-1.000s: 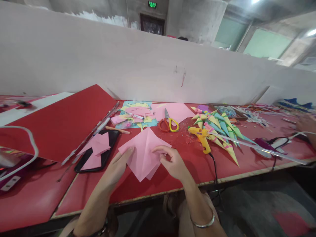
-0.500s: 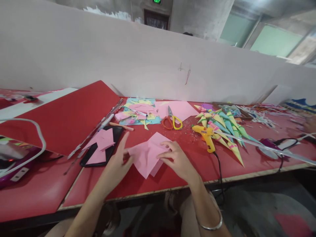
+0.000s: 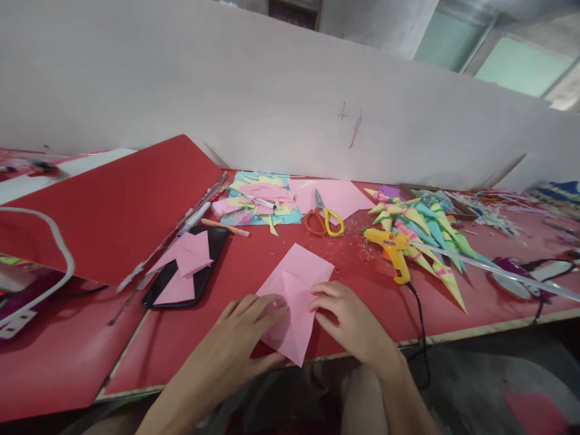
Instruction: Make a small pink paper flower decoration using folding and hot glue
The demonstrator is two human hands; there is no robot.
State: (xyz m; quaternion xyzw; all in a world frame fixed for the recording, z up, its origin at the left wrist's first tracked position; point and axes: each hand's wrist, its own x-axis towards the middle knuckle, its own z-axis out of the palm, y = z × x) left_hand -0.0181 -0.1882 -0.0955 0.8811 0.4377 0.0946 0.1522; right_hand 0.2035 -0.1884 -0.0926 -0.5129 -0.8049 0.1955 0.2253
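Since half a second ago, the left hand (image 3: 244,329) has closed in over the left side of the pink paper (image 3: 300,305), and the sheet has turned and settled lower. Red desk (image 3: 238,266) lies beneath it; the paper sits near the middle of the near edge, its near corner reaching that edge. Left fingers rest bent across it with the thumb set apart; the right hand (image 3: 351,320) curls at its right edge, fingertips touching. I cannot tell whether either grip truly pinches the sheet. The paper should be very light, thin and bendable, holding a crease yet easily crumpled or shifted on the smooth desk. Best hold looks to be a flat press on the left half, with a light fingertip pinch at the right edge, sparing the crease.
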